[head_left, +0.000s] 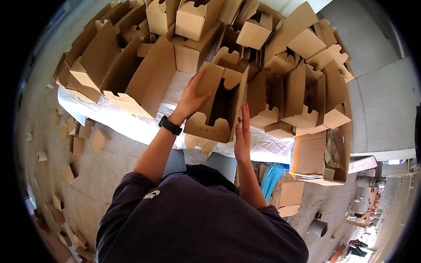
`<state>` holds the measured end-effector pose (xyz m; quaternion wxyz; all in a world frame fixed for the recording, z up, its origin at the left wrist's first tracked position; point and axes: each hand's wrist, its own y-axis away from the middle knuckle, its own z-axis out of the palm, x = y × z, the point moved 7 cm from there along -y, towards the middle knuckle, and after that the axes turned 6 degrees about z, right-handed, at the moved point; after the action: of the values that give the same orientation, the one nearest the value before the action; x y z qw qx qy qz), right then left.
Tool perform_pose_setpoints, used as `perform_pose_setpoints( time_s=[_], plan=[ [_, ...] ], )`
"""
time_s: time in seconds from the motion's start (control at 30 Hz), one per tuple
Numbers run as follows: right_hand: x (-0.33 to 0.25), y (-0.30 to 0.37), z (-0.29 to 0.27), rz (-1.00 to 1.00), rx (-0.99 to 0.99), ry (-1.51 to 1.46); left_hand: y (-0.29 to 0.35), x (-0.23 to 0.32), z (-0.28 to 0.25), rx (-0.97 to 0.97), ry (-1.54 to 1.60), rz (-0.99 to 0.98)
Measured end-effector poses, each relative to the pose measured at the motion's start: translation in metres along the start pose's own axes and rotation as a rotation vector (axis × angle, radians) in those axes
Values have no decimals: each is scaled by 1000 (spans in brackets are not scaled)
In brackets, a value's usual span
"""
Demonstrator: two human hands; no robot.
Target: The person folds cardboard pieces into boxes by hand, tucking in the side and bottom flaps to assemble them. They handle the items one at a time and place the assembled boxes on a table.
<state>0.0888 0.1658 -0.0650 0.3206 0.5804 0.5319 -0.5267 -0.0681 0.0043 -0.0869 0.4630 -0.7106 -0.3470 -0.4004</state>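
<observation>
An open-topped brown cardboard box (208,129) stands at the near edge of the table, its inside dark. My left hand (193,98), with a black watch at the wrist, holds the box's left wall; the thumb lies over the panel and the fingers reach along its outer edge. On the other side, my right hand (243,136) is upright and flat beside the right wall, fingers stretched out. Whether its palm presses on the cardboard is hard to see. Notched flaps show at the box's near and far ends.
Several similar open boxes (151,74) crowd the white-covered table (127,122), some stacked at the back. A larger carton (309,153) stands at the right, near blue plastic (272,179). Small cardboard pieces (100,139) litter the floor at left; a grey bucket (319,227) stands lower right.
</observation>
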Motion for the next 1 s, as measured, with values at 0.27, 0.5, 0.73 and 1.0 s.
perform_pose_setpoints(
  time_s=[0.27,0.5,0.73,1.0],
  plan=[
    [13,-37,-2,-20,56,-174,0,3,-1,-12,11,-2],
    [-6,-53,15,34,-17,-243,0,0,-2,-4,25,79],
    [-2,-60,25,-99,103,134,3,-2,0,1,82,28],
    [-1,-63,27,-171,110,320,1,4,-1,0,99,37]
  ],
)
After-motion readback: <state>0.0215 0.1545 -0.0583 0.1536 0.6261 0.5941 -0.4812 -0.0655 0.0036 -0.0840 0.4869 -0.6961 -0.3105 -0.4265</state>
